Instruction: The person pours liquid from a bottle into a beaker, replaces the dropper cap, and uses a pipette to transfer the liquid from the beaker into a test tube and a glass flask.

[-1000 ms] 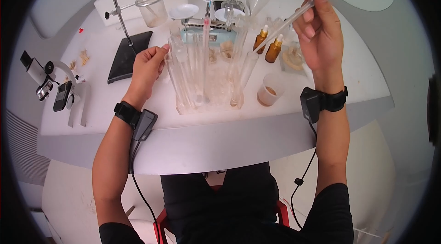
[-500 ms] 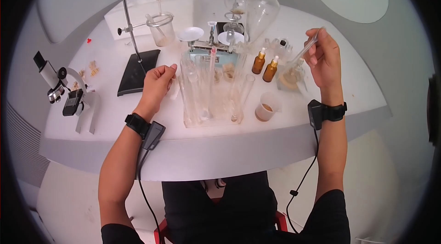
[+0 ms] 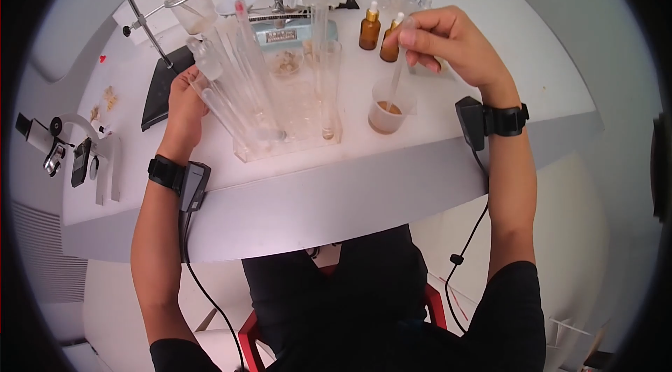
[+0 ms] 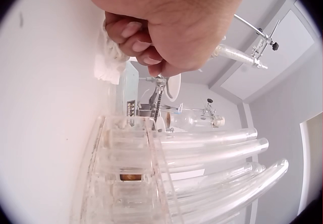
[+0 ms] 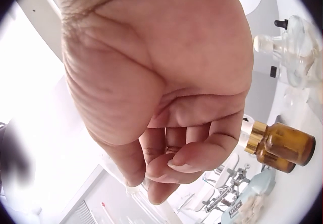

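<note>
My right hand point(image 3: 451, 46) pinches a slender clear glass tube point(image 3: 397, 78) between thumb and fingertips. The tube slants down into a small translucent cup point(image 3: 380, 118) with brown contents. In the right wrist view the other fingers curl toward the palm. My left hand point(image 3: 187, 106) is beside a clear rack point(image 3: 290, 148) of test tubes point(image 3: 227, 116), overlapped by a tube's upper end in the head view. Its fingers point(image 4: 139, 45) are curled in, with nothing visible in their grip. A crumpled white piece point(image 4: 107, 67) lies just beyond them in the left wrist view.
Two amber dropper bottles point(image 3: 369, 30) stand behind the cup. A pale blue balance point(image 3: 283, 34) is behind the rack. A black-based stand point(image 3: 161, 92) with a ring and a microscope point(image 3: 105, 155) are at the left. The table's front edge point(image 3: 280, 197) curves across.
My right hand has come down and left, bringing the glass tube's lower end into the cup. The head view has shifted, and my left hand remains beside the rack.
</note>
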### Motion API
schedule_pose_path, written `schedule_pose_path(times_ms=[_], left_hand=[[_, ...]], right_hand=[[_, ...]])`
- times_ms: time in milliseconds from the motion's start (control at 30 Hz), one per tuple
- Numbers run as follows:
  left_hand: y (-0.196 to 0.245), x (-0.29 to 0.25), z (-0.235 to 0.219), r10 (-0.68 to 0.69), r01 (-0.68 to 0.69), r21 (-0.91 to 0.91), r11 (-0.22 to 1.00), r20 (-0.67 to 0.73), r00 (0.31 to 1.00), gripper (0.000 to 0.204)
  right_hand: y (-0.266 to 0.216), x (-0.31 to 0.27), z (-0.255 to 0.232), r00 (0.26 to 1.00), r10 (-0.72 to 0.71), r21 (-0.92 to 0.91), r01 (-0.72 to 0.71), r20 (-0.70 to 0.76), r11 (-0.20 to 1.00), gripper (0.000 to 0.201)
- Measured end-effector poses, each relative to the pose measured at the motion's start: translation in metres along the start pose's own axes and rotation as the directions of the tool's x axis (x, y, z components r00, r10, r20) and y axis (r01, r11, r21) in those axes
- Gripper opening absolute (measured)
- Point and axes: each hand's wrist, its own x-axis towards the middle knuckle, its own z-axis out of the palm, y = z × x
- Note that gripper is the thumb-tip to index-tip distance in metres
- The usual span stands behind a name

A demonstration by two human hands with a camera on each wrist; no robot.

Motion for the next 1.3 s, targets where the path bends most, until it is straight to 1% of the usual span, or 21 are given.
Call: schedule_pose_path(times_ms=[33,100,133,200,300,433,533,600,733,800,900,1033,1100,1233,1300], left_hand=[[0.002,-0.003,0.002,-0.008,0.008,0.007,1.0,0.006,1.0,0.019],[0.008,-0.008,0.008,-0.008,0.008,0.011,1.0,-0.065,0.998,0.021],[0.007,-0.009,0.007,-0.012,0.012,0.015,1.0,-0.064,0.998,0.021],[0.005,-0.008,0.001,0.021,-0.021,0.068,0.997,-0.005,1.0,0.023],[-0.003,-0.004,-0.006,0.028,-0.029,0.051,0.998,0.03,0.999,0.024],[-0.005,-0.002,-0.006,0.013,-0.012,0.046,0.999,-0.005,1.0,0.023],[-0.005,-0.002,-0.006,0.019,-0.018,0.042,0.999,-0.015,1.0,0.022],[-0.007,-0.001,-0.007,0.032,-0.033,0.031,0.999,0.005,0.999,0.022],[-0.005,-0.001,-0.006,0.017,-0.017,0.044,0.999,-0.002,1.0,0.022],[0.0,-0.004,0.001,-0.005,0.007,0.034,0.999,-0.052,0.999,0.022],[-0.004,-0.003,-0.001,0.025,-0.024,0.033,0.999,-0.04,0.999,0.021],[-0.01,0.002,-0.007,0.007,-0.005,0.044,0.999,-0.039,0.999,0.019],[-0.009,0.001,-0.006,0.001,0.002,0.044,0.999,-0.063,0.998,0.017],[-0.01,0.001,-0.007,0.011,-0.01,0.032,0.999,-0.03,0.999,0.016],[-0.009,0.0,-0.005,0.019,-0.018,0.021,1.0,-0.059,0.998,0.015]], right_hand=[[0.002,0.0,0.001,1.0,-0.023,-0.016,0.023,-0.005,1.0,0.028],[0.004,0.0,0.002,0.999,-0.054,-0.032,0.054,-0.002,0.998,0.028],[0.005,0.0,0.002,0.999,-0.052,-0.027,0.052,-0.003,0.998,0.028],[0.007,0.001,0.003,0.996,-0.086,-0.037,0.085,-0.02,0.996,0.028],[0.01,0.001,0.005,0.993,-0.111,-0.051,0.109,-0.031,0.993,0.028],[0.009,0.002,0.004,0.995,-0.093,-0.099,0.091,-0.019,0.991,0.029],[0.009,0.002,0.008,0.996,-0.085,-0.084,0.082,-0.032,0.993,0.031],[0.009,0.002,0.007,0.997,-0.082,-0.075,0.082,-0.006,0.994,0.032],[0.004,0.001,0.009,0.996,-0.087,-0.058,0.086,-0.009,0.995,0.032],[0.004,0.0,0.009,0.997,-0.077,-0.037,0.077,-0.002,0.996,0.031],[0.004,0.0,0.009,0.997,-0.073,-0.022,0.073,-0.006,0.997,0.031],[0.005,0.0,0.007,0.997,-0.071,-0.008,0.071,-0.003,0.997,0.032],[0.005,0.0,0.006,0.997,-0.077,0.0,0.077,-0.004,0.997,0.033],[0.002,-0.001,0.007,0.996,-0.084,0.008,0.084,-0.007,0.996,0.033],[0.003,-0.001,0.006,0.997,-0.073,0.014,0.073,-0.017,0.997,0.033]])
